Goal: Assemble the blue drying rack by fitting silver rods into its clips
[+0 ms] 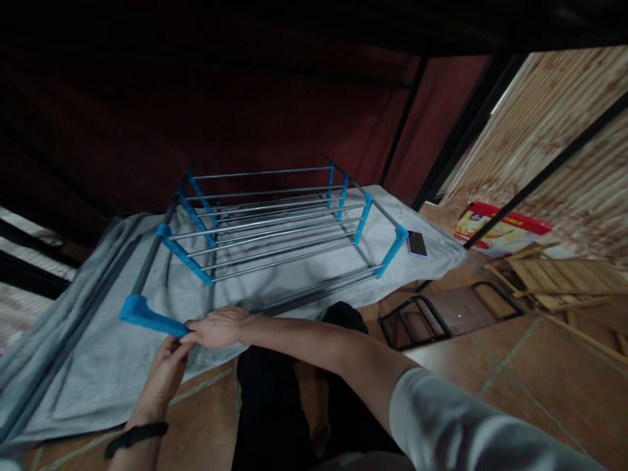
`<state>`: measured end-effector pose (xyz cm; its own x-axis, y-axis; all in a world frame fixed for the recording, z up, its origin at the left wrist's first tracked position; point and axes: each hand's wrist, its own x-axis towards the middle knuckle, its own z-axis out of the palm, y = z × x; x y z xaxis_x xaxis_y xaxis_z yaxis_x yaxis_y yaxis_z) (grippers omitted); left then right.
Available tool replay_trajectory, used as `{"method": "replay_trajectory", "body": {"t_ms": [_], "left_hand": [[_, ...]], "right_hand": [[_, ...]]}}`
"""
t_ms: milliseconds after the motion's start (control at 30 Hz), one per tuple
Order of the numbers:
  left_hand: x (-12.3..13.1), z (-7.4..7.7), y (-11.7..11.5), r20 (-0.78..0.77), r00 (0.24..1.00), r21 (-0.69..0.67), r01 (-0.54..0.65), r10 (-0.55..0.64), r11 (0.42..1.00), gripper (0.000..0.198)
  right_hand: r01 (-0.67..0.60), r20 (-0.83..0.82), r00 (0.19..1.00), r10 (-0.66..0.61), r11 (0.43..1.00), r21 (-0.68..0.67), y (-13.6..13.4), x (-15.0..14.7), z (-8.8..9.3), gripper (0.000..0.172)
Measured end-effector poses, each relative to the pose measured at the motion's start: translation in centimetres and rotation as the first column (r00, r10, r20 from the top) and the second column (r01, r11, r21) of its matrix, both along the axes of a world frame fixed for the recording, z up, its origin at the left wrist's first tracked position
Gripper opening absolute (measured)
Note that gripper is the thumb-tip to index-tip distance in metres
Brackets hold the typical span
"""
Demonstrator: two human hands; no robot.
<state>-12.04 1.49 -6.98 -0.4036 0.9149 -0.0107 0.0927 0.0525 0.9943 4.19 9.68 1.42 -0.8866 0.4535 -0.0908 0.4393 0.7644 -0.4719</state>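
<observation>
A rack of grey metal rods and blue plastic side pieces (275,222) lies on its side on a grey sheet (98,366) spread over the floor. My right hand (218,327) reaches across and is closed on the near end of a blue plastic connector (147,315) at the rack's near left corner. My left hand (164,373) comes up from below and pinches the same blue piece from underneath. A dark band sits on my left wrist.
A phone (417,244) lies on the sheet's right corner. A black wire frame (417,320) rests on the tiled floor to the right, with wooden slatted pieces (554,275) and a red and yellow box (500,229) beyond. Black bed-frame posts rise behind.
</observation>
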Motion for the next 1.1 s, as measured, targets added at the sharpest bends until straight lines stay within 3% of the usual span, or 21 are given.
{"method": "replay_trajectory", "body": {"t_ms": [100,233,667,867,1100], "left_hand": [[0.0,-0.1,-0.3,0.310,0.950,-0.013,0.051,-0.045,0.999,0.034],[1.1,0.5,-0.9,0.449,0.890,0.058,0.065,-0.084,0.996,0.031],[1.8,-0.7,-1.2,0.454,0.877,0.156,0.098,-0.159,0.983,0.041],[1.0,-0.5,-0.8,0.514,0.819,0.132,0.219,-0.255,0.967,0.042],[1.5,-1.0,-0.4,0.512,0.839,0.124,0.138,-0.182,0.983,0.035]], "right_hand": [[-0.034,0.001,0.999,0.034,0.999,-0.029,0.1,0.3,0.1,0.047],[-0.057,0.042,0.997,0.058,0.998,-0.006,-0.7,1.1,0.2,0.041],[-0.090,0.083,0.993,0.082,0.991,0.103,-1.4,1.8,-0.1,0.046],[-0.067,0.124,0.991,0.054,0.992,0.104,-1.8,1.9,0.3,0.048],[-0.089,0.116,0.990,0.076,0.990,0.108,-1.3,2.0,0.2,0.044]]}}
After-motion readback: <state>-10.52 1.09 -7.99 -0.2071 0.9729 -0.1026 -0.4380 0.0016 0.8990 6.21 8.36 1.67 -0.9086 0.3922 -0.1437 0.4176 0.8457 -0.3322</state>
